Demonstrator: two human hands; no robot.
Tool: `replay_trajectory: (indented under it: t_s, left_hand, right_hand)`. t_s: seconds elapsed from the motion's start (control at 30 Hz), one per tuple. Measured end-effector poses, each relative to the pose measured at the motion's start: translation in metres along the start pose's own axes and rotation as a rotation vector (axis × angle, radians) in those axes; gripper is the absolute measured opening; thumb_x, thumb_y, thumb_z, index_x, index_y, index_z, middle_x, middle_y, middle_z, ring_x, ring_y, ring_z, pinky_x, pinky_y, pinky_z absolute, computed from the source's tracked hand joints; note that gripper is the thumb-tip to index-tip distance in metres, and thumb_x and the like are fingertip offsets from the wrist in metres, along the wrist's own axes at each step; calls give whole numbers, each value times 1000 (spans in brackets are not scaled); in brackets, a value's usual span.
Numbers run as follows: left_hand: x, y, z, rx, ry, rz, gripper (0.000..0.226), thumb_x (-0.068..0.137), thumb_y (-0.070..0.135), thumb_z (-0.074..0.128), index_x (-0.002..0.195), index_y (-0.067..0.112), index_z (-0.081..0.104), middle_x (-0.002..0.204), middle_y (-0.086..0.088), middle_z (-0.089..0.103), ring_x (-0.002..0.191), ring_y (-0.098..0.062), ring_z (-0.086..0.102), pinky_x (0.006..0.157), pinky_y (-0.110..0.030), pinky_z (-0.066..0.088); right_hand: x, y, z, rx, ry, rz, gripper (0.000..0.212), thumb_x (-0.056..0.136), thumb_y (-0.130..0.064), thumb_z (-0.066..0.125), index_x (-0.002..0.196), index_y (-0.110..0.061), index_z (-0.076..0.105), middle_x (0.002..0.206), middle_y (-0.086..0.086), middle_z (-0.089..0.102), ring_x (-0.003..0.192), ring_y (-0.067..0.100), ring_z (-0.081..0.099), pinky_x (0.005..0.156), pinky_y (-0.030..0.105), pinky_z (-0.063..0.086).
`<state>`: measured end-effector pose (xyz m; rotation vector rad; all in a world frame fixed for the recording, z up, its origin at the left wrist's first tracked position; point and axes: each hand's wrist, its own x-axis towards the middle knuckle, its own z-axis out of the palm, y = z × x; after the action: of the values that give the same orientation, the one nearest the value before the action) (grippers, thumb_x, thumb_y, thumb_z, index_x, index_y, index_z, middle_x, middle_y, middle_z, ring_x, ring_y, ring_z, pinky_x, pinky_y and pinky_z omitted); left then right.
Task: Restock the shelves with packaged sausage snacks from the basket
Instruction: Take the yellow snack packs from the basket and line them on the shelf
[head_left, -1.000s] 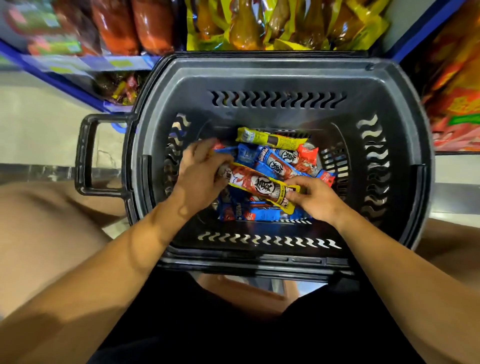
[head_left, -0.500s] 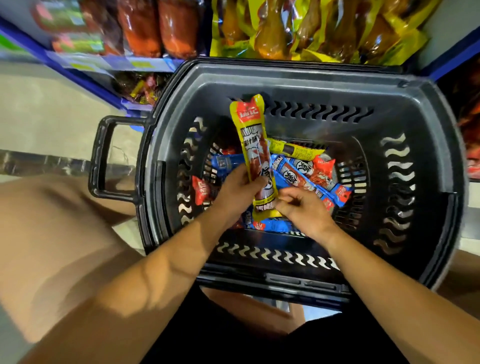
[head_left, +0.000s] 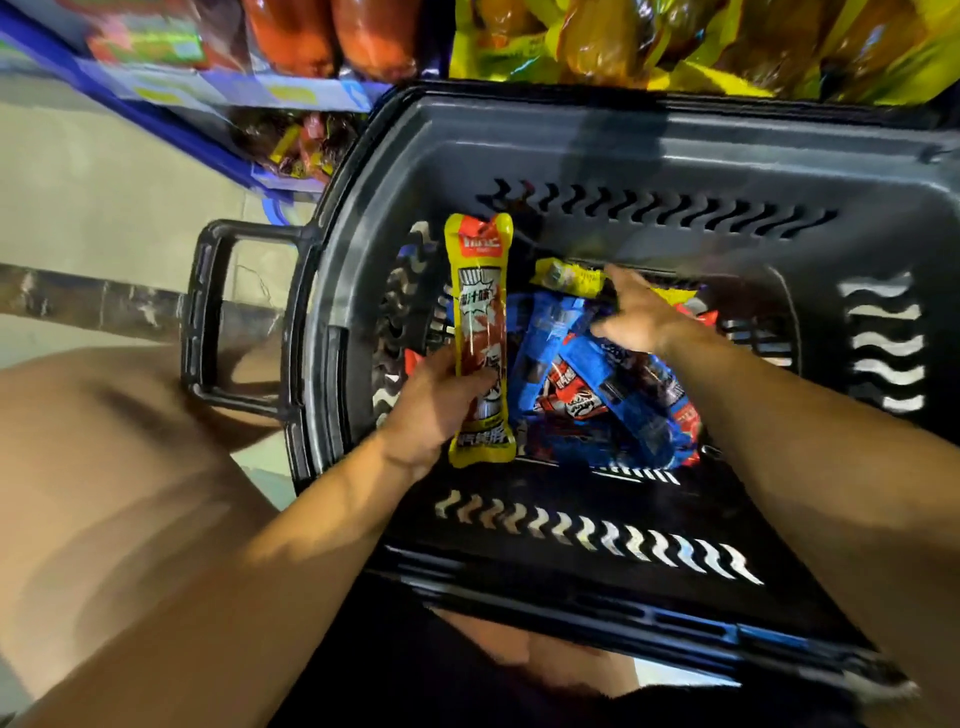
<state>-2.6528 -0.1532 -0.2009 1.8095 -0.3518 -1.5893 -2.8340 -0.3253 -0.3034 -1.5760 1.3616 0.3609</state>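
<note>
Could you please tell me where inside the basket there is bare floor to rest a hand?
Bare floor lies along the basket's near wall, below the blue packets. The middle is crowded with packets, where the right hand reaches.

A: State the basket (head_left: 613, 150) condition.
B: Dark grey plastic, wavy slots in its walls, one loop handle at the left side.

A: Contents?
B: A pile of blue sausage packs (head_left: 597, 395) on the floor. One yellow pack (head_left: 569, 275) lies at the far edge of the pile.

A: Any pack lifted?
B: One long yellow-edged sausage pack (head_left: 479, 332), red top, stands upright at the left.
</note>
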Motion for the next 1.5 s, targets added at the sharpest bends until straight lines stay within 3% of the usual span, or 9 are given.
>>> replay_trajectory:
  t_s: [0.13,0.3,0.37,0.53,0.83,1.0,1.17,1.33,1.5]
  left_hand:
    - [0,-2,3,32,20,11,18,77,19,63,94,20,69,94,-8,73,97,-37,67,94,-60,49]
    - [3,-6,7,65,11,18,15,80,17,66,94,22,68,87,1,74,86,-23,70,82,-42,53]
    - [3,-6,8,59,-2,1,13,85,14,65,97,20,67,83,5,74,80,-14,70,78,-37,52]
    - [2,-8,16,12,23,-37,28,72,25,66,100,22,70,105,-9,74,101,-31,69,97,-54,49]
    - [-15,-12,40,56,-21,-55,34,74,28,70,106,18,70,104,-5,74,99,-24,70,96,-48,52]
    - [-35,-9,47,3,-48,-2,14,90,14,64,101,21,69,104,-6,74,99,-25,70,97,-48,51]
    - [-71,-6,55,-54,-122,124,19,93,10,61,106,24,65,104,-3,72,96,-22,67,95,-43,51]
    - [-108,2,56,-30,-164,282,44,85,-3,66,119,24,60,107,-6,72,99,-24,66,93,-44,53]
    - [-130,13,42,-113,-163,358,34,87,-3,61,118,10,63,109,-16,70,99,-35,66,83,-46,55]
  right_hand:
    - [5,2,20,-488,27,82,84,89,-17,58,158,-21,10,155,18,24,143,42,21,118,50,23]
    - [12,2,18,-543,111,64,68,83,-12,62,145,-19,35,151,10,29,146,39,12,121,50,17]
    - [17,5,13,-523,62,68,59,86,-17,59,141,-18,38,146,12,43,145,37,19,118,49,23]
    - [16,33,18,-539,7,52,55,90,-33,62,136,-10,43,138,20,50,128,40,44,107,51,38]
    - [-69,77,12,-58,-51,200,67,77,-35,83,133,-10,56,127,12,64,111,25,59,95,25,41]
    - [-129,63,5,459,106,62,45,87,-49,68,125,-26,62,116,-3,69,103,18,65,96,33,48]
    - [-186,8,-6,1169,76,-145,27,94,-28,64,116,-16,54,83,3,62,68,16,62,81,44,54]
    - [-231,-42,-12,1180,45,-296,50,62,2,59,112,1,59,95,20,66,85,32,65,83,50,55]
    - [-259,-51,-9,1044,159,-371,45,84,-11,70,126,-8,55,111,13,72,98,30,70,88,53,56]
